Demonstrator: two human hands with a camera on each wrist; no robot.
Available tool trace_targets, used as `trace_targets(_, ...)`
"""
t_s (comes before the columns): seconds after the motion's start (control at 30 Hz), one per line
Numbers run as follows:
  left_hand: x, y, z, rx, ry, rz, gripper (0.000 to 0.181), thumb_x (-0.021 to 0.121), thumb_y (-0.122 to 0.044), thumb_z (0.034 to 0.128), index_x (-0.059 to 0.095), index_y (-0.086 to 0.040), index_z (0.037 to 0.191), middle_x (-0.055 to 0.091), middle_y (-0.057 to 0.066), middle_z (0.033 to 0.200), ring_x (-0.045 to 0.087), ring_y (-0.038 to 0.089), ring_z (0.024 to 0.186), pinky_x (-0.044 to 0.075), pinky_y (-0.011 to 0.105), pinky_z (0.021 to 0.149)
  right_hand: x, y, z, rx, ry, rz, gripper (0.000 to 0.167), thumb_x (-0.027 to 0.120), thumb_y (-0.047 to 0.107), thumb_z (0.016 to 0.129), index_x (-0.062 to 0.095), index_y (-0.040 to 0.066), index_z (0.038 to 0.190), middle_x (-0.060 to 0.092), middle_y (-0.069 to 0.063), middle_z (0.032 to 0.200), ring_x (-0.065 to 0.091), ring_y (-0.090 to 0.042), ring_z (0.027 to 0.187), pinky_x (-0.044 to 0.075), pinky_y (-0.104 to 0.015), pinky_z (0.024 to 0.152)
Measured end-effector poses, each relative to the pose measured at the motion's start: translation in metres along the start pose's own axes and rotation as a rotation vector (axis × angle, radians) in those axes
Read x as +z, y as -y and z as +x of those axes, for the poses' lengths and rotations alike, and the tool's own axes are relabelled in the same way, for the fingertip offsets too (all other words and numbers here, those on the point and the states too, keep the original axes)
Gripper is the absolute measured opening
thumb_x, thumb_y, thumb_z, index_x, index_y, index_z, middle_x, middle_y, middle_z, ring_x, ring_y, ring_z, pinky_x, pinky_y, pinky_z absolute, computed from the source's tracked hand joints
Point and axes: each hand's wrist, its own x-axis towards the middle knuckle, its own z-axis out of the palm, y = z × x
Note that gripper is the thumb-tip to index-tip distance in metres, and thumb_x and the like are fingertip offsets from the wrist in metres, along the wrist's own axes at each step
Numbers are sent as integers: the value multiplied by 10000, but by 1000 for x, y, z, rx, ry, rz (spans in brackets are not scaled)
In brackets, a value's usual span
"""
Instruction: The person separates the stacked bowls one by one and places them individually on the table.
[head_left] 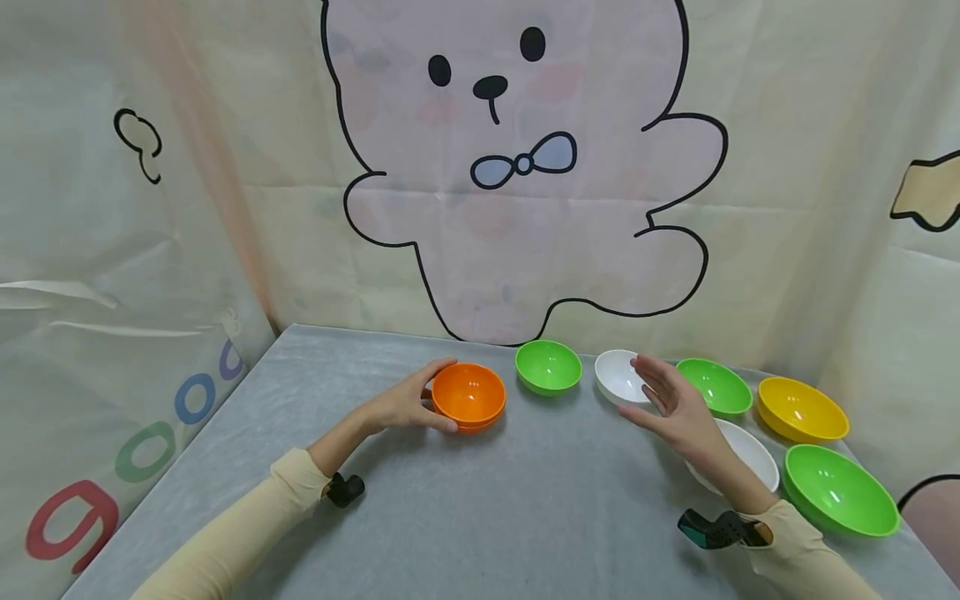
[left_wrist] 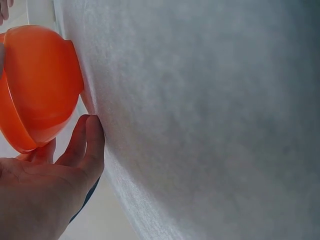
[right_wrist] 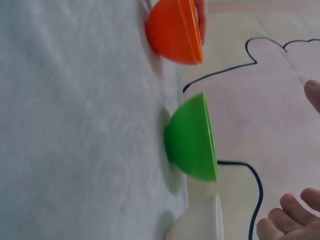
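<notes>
At the middle of the table, my left hand (head_left: 405, 403) holds the side of an orange bowl (head_left: 470, 393), with the thumb at the near side and a finger at the far side. A second orange rim shows just below the first, so the bowls look nested. The left wrist view has the orange bowl (left_wrist: 42, 80) upright near the cloth, some fingers bent beneath its side. My right hand (head_left: 682, 421) is raised with fingers apart, holding nothing. It partly covers a small white bowl (head_left: 615, 375) and a larger white bowl (head_left: 746, 450).
A small green bowl (head_left: 549, 367) stands right of the orange ones. Further right are another green bowl (head_left: 716, 387), a yellow bowl (head_left: 802, 408) and a large green bowl (head_left: 840, 492). A grey cloth (head_left: 480, 517) covers the table; a printed curtain (head_left: 247, 208) hangs behind.
</notes>
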Motion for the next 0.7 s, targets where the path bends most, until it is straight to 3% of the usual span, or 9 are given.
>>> trace_targets(0.23,0,-2,0,16,11,-1,1021,887,-197,816,241,-73,1597,347,137,1558,449,366,1338,443,466,1044,24,1,19,-75,57,49,809,825,45,862,349,-49,1509,391,-222,1537,314,-380,1445,336,-230,1074)
trace_targets(0.4,0,-2,0,16,9,-11,999,891,-182,810,266,-81,1582,367,134,1541,500,388,1290,453,469,1035,37,1,30,-76,112,96,806,820,40,865,347,-43,1513,397,-214,1532,318,-346,1451,320,-309,1107)
trace_targets(0.7,-1,-1,-1,3,8,-14,945,894,-173,807,315,-82,1549,398,108,1509,467,318,1315,446,446,1044,63,9,46,-70,230,138,828,835,94,864,352,-40,1523,384,-241,1540,357,-340,1434,332,-368,1110)
